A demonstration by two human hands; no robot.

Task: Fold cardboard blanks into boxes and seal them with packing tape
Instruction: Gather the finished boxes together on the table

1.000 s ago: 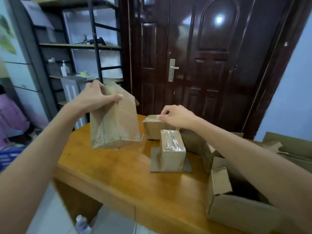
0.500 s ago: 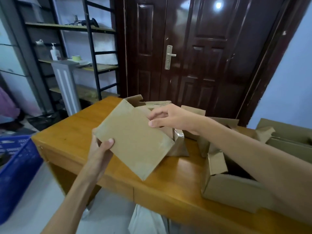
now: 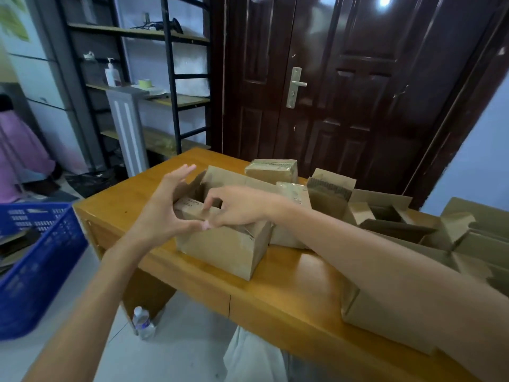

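Half-formed brown cardboard box [image 3: 220, 244] sits on orange wooden table [image 3: 275, 285] near its left front edge, top flaps up. R hand [image 3: 237, 206] pinches a top flap inward; L hand [image 3: 162, 208] is spread, thumb on the box's near rim. Risk, imo: flaps spring back w/o tape; sealed boxes [image 3: 271, 169] sit just behind and could get knocked.

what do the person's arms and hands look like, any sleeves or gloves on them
Both arms are bare as far as the frame shows: no sleeves, gloves, watch or rings visible. The left hand and right hand have short, plain nails. The picture is slightly blurred, so finer marks cannot be told.
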